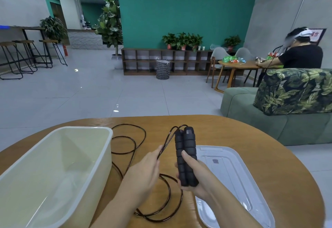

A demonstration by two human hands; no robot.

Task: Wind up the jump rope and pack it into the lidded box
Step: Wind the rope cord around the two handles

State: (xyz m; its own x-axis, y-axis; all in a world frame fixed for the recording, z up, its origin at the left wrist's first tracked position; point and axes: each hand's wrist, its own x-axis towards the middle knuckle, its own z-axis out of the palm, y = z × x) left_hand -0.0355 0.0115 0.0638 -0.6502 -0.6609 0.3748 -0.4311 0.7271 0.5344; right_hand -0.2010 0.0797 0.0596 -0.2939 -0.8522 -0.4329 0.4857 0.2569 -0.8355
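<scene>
**A:** Nearest the camera, why does the slack lie in loops on the table (233,130)?

**B:** I'd say it has not been wound yet. The jump rope (138,148) trails in loose black coils between the two forearms and away beside the box, all of it outside.

**A:** And the hands just above that?

**B:** The right hand (193,175) has its fingers (186,157) closed round both foam handles (186,156), held upright side by side, probably as a core to wrap onto. The left hand (143,172) pinches the two strands where they run down from the handle tops, fingers closed on the cord, seemingly to keep it taut.

**A:** Why is the box open?

**B:** So the bundle can drop in. The lidded box (100,156) stands empty at the left; its clear lid (231,166) lies flat to the right, under the right wrist, within reach for closing afterwards.
</scene>
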